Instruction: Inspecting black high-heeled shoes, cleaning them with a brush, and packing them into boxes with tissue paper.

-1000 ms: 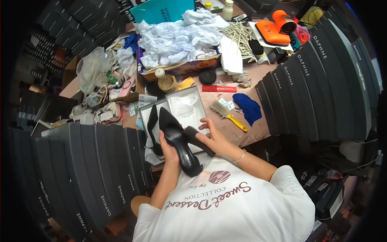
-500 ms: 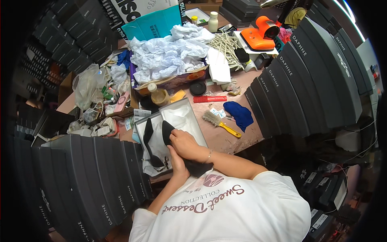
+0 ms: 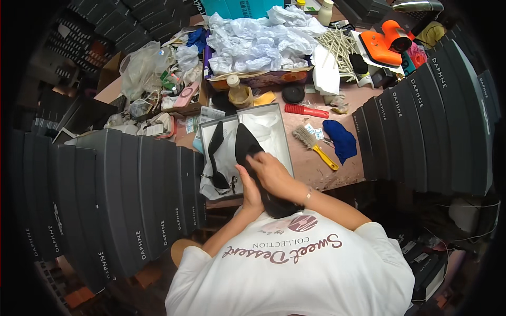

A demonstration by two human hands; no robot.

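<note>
A black pointed shoe (image 3: 245,141) is between my hands, its toe pointing away from me over the open shoe box (image 3: 287,150). My left hand (image 3: 251,194) grips the shoe's left side with the thumb up along it. My right hand (image 3: 273,175) is closed over the upper, fingers bent against it and slightly blurred. Its heel end is partly hidden by my right hand and wrist. The matching black shoe (image 3: 215,152) lies on its side on white tissue paper (image 3: 226,145) in the left half of the box.
Right of the box lie a yellow-handled brush (image 3: 321,152), a red brush (image 3: 305,110) and a blue cloth (image 3: 340,141). Crumpled tissue fills a carton (image 3: 258,79) behind. Dark shoe boxes stand stacked at left (image 3: 118,195) and right (image 3: 421,126). An orange device (image 3: 387,45) sits far right.
The whole view has shifted, so the bench appears further right and higher. My right hand has slid back from the toe, showing more of the shoe's front.
</note>
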